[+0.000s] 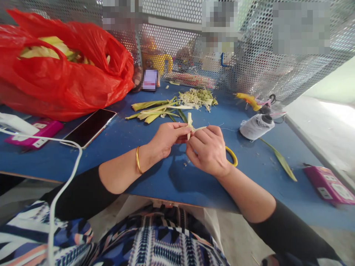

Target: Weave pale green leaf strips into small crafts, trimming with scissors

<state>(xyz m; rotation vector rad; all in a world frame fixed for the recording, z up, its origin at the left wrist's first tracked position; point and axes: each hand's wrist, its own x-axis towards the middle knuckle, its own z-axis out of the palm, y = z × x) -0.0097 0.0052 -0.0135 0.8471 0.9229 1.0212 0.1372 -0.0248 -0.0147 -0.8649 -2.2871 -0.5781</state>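
Observation:
Between my two hands, above the blue table, is a small cross-shaped piece of pale husk strips (189, 119). My left hand (172, 136) pinches it at the centre with thumb and fingers. Curled fingers of my right hand (208, 149) grip a pale strip end on its right side. A thin white thread runs from near my right hand to a spool of white thread (256, 126). Partly hidden behind my right hand is a yellow ring-shaped handle (232, 156). Just beyond my hands lie yellow-green husk strips (152, 111) and a heap of shredded husk (198, 99).
A red plastic bag (91, 81) holding husks fills the back left. Near it lie a black phone (90, 127), a magenta box (36, 135) and a white cable (74, 166). On the right are a green leaf (281, 162) and another magenta box (330, 184). Perforated metal panels (177, 37) stand behind.

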